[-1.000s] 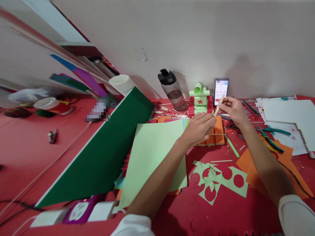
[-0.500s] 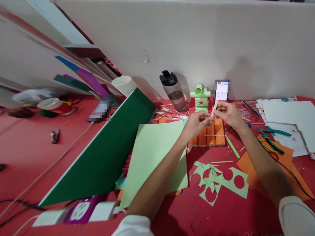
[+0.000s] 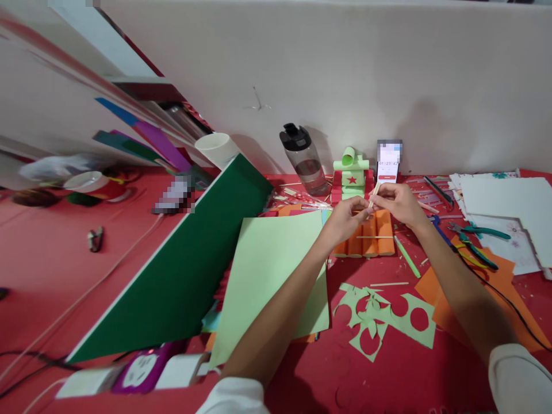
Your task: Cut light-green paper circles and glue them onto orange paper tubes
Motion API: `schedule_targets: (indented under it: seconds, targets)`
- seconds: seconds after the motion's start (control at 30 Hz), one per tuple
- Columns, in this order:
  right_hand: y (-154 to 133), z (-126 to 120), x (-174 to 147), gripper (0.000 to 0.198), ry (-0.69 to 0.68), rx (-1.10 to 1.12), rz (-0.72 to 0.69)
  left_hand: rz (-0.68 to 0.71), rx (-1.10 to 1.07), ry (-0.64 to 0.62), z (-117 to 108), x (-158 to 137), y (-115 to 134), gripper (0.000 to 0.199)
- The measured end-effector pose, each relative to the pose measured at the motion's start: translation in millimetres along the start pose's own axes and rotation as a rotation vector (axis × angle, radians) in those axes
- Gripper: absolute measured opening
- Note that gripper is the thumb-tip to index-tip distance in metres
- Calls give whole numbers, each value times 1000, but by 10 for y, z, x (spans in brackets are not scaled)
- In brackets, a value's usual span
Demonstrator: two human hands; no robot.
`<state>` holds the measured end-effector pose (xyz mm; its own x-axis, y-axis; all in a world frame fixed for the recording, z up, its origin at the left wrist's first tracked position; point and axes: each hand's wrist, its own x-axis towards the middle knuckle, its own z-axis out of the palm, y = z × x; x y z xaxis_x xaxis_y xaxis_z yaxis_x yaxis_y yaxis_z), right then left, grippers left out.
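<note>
Between the fingertips of both hands are thin pale wooden sticks [image 3: 374, 194], held tilted and close together. My left hand [image 3: 347, 217] pinches their lower end, and my right hand [image 3: 395, 202] grips them higher up. Just below the hands lies a row of orange paper rolls [image 3: 370, 244], with one loose stick [image 3: 374, 237] across it. Behind the hands stands a green and red paper model [image 3: 352, 177] with a red star. A propped phone [image 3: 388, 164] shows a running timer beside it.
Cut green paper scraps [image 3: 414, 319] lie in front. Light green sheets [image 3: 271, 276] and a leaning dark green board [image 3: 172, 282] take up the left. A water bottle [image 3: 304, 161] stands at the wall. Pliers [image 3: 476, 247] and orange sheets [image 3: 448, 299] are on the right.
My right hand has dropped slightly, and the sticks have lowered with it, showing more of the phone's screen. The left hand has hardly moved.
</note>
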<state>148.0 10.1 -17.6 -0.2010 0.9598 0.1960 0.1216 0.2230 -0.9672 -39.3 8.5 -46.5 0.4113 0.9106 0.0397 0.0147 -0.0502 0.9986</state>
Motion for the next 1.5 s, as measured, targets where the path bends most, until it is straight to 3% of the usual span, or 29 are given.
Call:
schedule_targets:
  seconds: [0.27,0.47,0.97,1.27,1.5]
  targets:
    - [-33,-9,-9,32,-18,-77,-33,-41,-87,-14,21,-3,-10,43]
    - [-16,14,-7,31,20,11,19,-34,-77,-32,1,3,-22,37]
    - [9,55,-6,36,42,73,83,-124,-112,-58,-12,-21,39,42]
    - [63,47,-1,35,-14,0,60,-152,-96,-72,-1,-20,38,51]
    - [-42,-144,3,30,-33,-255,-27,-163,-81,-99,-28,-27,36,50]
